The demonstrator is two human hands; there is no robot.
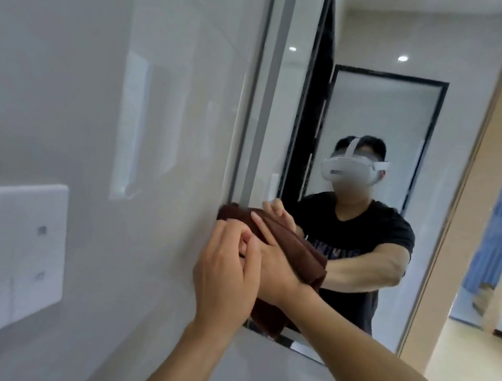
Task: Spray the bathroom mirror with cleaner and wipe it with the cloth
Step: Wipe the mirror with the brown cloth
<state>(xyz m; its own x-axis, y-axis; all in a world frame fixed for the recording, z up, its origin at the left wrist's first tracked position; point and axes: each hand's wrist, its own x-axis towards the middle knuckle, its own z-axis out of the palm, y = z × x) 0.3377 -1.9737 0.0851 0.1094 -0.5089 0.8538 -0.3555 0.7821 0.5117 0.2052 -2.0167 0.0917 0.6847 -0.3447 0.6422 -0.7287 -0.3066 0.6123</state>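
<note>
Cloth (pixel 296 249) — dark brown, folded — lies flat against the mirror (pixel 386 117) near its lower left corner, right hand (pixel 270 263) pressing it, left hand (pixel 225 276) over that, fingers loosely curled.

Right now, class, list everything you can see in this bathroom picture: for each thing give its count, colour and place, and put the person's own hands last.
Cloth: one, dark brown, folded, pressed against the mirror's lower left corner.
Mirror: one, on the wall at centre right; it reflects the person, a black-framed door and two ceiling lights.
Wall tiles: glossy pale grey, left of the mirror.
Socket plate: one, white, low on the left wall.
Door frame: one, light wood, at the right edge.
Curtain: one, blue, in the room beyond, far right.
Right hand: one, fingers flat on the cloth.
Left hand: one, fingers curled over the right hand.
</note>
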